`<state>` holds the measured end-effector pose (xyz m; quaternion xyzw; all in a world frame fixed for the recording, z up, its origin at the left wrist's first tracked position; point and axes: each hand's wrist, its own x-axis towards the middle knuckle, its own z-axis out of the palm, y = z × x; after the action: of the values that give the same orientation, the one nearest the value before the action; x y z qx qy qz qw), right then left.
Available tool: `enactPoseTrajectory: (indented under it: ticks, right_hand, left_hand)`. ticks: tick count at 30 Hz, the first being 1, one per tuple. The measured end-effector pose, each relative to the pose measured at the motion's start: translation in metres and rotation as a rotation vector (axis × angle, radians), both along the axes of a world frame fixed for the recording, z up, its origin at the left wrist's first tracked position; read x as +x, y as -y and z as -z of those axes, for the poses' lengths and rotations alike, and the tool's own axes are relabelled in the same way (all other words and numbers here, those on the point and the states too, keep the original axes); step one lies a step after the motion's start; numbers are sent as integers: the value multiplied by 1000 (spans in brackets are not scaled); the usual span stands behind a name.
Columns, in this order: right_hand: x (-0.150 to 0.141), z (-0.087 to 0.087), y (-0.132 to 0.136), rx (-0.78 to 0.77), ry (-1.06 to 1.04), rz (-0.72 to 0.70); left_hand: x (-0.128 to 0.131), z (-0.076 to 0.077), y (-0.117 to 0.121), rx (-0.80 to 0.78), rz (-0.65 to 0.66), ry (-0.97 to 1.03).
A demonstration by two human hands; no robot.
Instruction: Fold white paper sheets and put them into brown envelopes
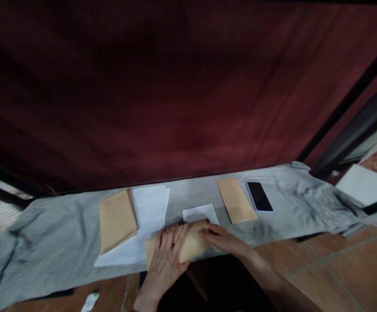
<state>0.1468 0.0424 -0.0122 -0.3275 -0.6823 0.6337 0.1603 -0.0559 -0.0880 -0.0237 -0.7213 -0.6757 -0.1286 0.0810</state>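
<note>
A brown paper envelope (193, 242) lies at the near edge of the cloth-covered surface, in front of me. My left hand (167, 255) presses flat on its left part, fingers stretched out. At the envelope's right edge, my right hand (219, 237) grips the paper between thumb and fingers. A white piece of paper (201, 212) sticks out just beyond the envelope, its near part hidden. To the left, a stack of brown envelopes (117, 221) rests partly on white sheets (147, 208). Another single brown envelope (236, 200) lies to the right of my hands.
A phone (259, 196) with a pale purple edge lies right of the single envelope. Grey cloth (288, 199) covers the long narrow surface. Behind it rises a dark red panel (188, 108). Brown floor tiles (331, 264) show below, with a white scrap (90, 302) at left.
</note>
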Motion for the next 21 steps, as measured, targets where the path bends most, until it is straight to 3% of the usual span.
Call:
enactPoseTrajectory:
  ticks: [3, 7, 12, 17, 21]
  right_hand:
    - [-4, -1, 0, 29, -39, -61]
    - [-7, 7, -11, 75, -92, 68]
    - [-11, 36, -31, 478, 26, 237]
    - [-25, 69, -29, 891, 287, 93]
    - [-33, 86, -18, 1078, 479, 37]
  left_hand:
    - [-14, -3, 0, 8, -29, -15]
    - [-42, -7, 3, 13, -75, -9]
    - [-71, -23, 1, 38, -134, -35]
    - [-94, -49, -28, 14, -106, -68]
    - [-114, -52, -67, -63, -89, -42]
